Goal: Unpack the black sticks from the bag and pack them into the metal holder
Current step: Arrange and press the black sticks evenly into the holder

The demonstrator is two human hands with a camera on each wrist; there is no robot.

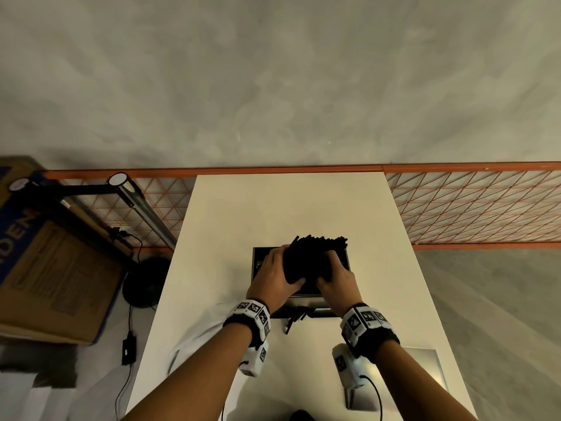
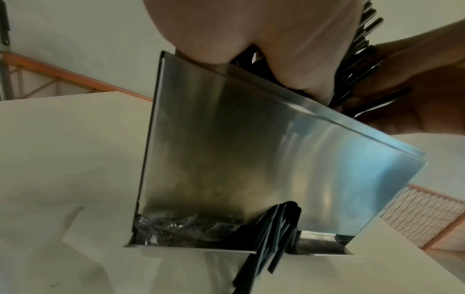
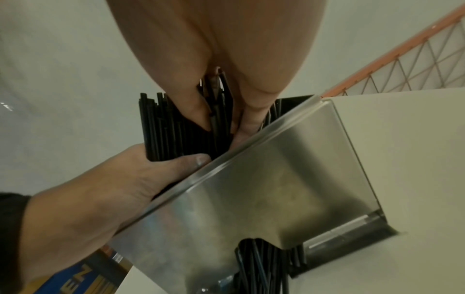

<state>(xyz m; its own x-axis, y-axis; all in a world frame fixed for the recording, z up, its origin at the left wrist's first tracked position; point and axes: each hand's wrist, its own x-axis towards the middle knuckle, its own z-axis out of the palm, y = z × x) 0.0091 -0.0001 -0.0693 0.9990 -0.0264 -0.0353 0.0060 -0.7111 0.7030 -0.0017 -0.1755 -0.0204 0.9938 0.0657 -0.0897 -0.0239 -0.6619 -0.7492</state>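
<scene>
A thick bundle of black sticks [image 1: 315,253] stands over the open top of the metal holder [image 1: 258,262] at the middle of the white table [image 1: 236,214]. My left hand [image 1: 274,278] grips the bundle's left side, thumb across its front [image 3: 191,161]. My right hand [image 1: 334,276] grips its right side, fingers curled among the sticks [image 3: 176,127]. The holder's shiny front wall [image 2: 251,149] [image 3: 276,179] faces the wrist cameras. Several sticks [image 2: 269,238] [image 3: 261,264] poke out of a notch at its base [image 1: 296,317]. The bag is not identifiable.
An orange mesh fence [image 1: 473,205] runs behind the table. A cardboard box [image 1: 51,268], a desk lamp [image 1: 127,189] and cables [image 1: 129,344] stand to the left. A metal sheet [image 1: 425,369] lies at the table's near right.
</scene>
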